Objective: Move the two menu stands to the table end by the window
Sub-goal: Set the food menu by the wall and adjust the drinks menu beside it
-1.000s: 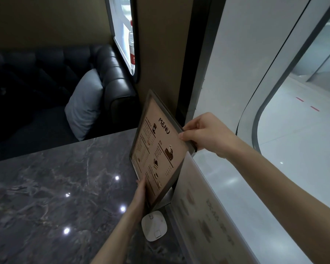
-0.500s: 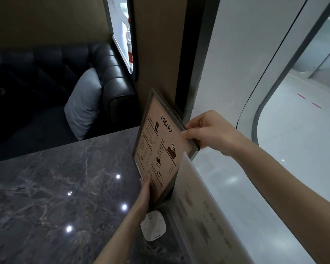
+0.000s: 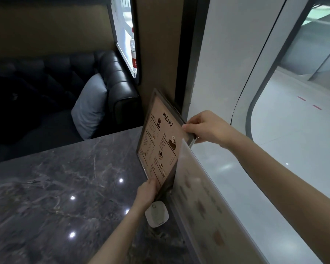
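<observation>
A brown framed menu stand (image 3: 160,141) printed with "MENU" leans tilted at the table's right end, beside the window glass. My right hand (image 3: 206,128) pinches its upper right corner. My left hand (image 3: 147,193) grips its lower edge near the tabletop. A second menu stand (image 3: 204,202), pale and seen from behind, stands along the same edge nearer to me, its far end overlapping the brown one's lower right side. Both stands are on the dark marble table (image 3: 55,197).
A small white square device (image 3: 157,214) lies on the table just below my left hand. Past the table's far edge is a black sofa (image 3: 118,86) with a grey cushion (image 3: 91,105). A bottle (image 3: 133,52) stands in the window behind it.
The brown menu stand has shifted slightly down and toward the window edge, with both hands still holding it. My left hand slid lower along its bottom edge.
</observation>
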Motion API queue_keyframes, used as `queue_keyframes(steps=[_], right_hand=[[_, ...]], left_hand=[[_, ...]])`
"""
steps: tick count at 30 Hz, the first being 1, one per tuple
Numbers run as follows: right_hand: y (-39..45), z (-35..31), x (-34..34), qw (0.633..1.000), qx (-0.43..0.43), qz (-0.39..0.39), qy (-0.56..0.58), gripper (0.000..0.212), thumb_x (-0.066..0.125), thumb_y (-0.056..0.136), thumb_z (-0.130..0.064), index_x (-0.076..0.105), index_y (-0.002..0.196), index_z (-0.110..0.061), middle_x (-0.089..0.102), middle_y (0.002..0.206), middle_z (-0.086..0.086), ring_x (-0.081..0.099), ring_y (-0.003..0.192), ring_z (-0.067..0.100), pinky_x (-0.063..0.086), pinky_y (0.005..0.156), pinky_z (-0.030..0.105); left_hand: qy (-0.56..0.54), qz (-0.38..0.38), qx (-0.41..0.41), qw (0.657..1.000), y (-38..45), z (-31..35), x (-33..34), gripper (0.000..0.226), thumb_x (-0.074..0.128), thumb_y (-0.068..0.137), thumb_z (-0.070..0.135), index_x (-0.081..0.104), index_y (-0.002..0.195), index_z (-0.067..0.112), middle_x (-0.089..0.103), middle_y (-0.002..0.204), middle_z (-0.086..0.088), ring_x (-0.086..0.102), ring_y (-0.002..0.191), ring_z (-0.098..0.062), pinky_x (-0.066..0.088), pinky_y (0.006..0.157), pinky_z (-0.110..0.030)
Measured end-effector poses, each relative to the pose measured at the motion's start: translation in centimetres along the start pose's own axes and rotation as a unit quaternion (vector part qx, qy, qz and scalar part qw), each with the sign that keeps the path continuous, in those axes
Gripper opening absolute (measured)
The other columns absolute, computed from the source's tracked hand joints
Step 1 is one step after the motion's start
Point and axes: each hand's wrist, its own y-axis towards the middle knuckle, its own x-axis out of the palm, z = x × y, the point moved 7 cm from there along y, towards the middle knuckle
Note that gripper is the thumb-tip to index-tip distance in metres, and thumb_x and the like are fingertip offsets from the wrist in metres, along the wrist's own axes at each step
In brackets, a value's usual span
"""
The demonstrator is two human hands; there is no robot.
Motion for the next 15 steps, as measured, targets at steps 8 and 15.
queue_keyframes(steps=[8, 15], right_hand=[[-6.3, -0.2, -1.9, 0.995, -0.029, 0.077, -0.057, 0.029, 0.049, 0.091, -0.029, 0.064, 0.098, -0.004, 0.070, 0.094, 0.016, 0.067, 0.085, 0.026, 0.056, 0.081, 0.044], [-12.3, -0.1, 1.1, 0.992, -0.098, 0.082, -0.019, 0.037, 0.040, 0.092, -0.041, 0.062, 0.100, -0.014, 0.067, 0.099, 0.006, 0.061, 0.093, 0.020, 0.051, 0.086, 0.041]], left_hand=[[0.041, 0.152, 0.212, 0.965, -7.8, 1.6, 0.3, 0.022, 0.042, 0.095, 0.009, 0.059, 0.080, 0.007, 0.055, 0.083, 0.000, 0.049, 0.069, -0.009, 0.042, 0.062, -0.010], [0.264, -0.040, 0.246, 0.932, -11.1, -3.2, 8.5, 0.061, 0.030, 0.099, 0.029, 0.004, 0.149, 0.004, 0.003, 0.156, 0.002, 0.001, 0.144, -0.009, 0.000, 0.115, -0.022]])
